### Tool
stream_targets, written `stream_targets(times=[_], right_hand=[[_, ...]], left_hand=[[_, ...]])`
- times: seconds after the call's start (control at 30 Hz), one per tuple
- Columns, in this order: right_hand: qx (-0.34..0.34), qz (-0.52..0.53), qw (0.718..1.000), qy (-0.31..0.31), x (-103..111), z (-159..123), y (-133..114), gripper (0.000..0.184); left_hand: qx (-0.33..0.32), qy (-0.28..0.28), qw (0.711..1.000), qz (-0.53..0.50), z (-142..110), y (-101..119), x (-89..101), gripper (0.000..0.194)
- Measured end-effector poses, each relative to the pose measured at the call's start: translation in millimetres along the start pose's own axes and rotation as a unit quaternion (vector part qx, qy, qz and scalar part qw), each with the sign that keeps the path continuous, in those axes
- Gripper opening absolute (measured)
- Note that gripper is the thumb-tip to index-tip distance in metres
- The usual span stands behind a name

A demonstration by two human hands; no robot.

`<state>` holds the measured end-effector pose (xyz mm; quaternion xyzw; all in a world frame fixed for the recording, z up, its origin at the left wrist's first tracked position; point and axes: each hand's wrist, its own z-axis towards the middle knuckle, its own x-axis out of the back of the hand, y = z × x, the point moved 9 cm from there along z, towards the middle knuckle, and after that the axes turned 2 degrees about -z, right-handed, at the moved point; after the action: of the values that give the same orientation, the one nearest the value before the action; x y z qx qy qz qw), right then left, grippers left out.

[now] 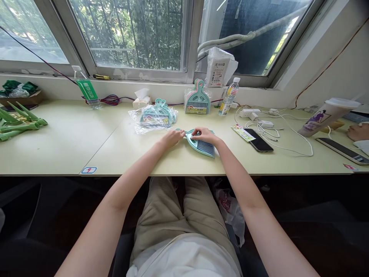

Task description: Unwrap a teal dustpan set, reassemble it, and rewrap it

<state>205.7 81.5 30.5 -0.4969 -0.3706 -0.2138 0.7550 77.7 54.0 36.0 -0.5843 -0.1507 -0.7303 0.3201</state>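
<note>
While 2 hands (188,135) grip 1 dustpan set (200,144), 2 bagged sets (154,117) lie nearby.

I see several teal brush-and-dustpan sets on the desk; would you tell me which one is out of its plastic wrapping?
The dustpan set under both hands, left hand and right hand, lies bare. The bagged set and the upright set are wrapped.
</note>
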Motion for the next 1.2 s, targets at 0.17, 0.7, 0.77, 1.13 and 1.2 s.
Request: stream_targets(times=[0.17,0.7,0.77,1.13,1.2], right_hand=[[0.013,-0.029,0.998,0.055,4.9,0.3,-8.6,0.015],[-0.113,-0.118,0.927,0.337,60.5,-11.5,12.4,0.024],[-0.206,-0.175,0.888,0.372,82.0,-28.1,42.4,0.032],[-0.287,-0.198,0.923,0.164,64.2,-34.9,115.6,0.04],[-0.213,-0.193,0.946,0.149,54.4,-21.5,97.4,0.034]], left_hand=[[0.018,0.1,0.988,-0.121,-2.9,-11.1,13.0,0.04],[0.282,0.06,0.602,-0.745,-3.6,-34.0,-38.5,0.035],[0.297,0.062,0.593,-0.746,-5.3,-42.8,-40.8,0.033],[0.322,0.093,0.581,-0.741,-11.5,-62.4,-43.6,0.029],[0.323,0.095,0.582,-0.74,-11.0,-62.5,-43.3,0.027]])
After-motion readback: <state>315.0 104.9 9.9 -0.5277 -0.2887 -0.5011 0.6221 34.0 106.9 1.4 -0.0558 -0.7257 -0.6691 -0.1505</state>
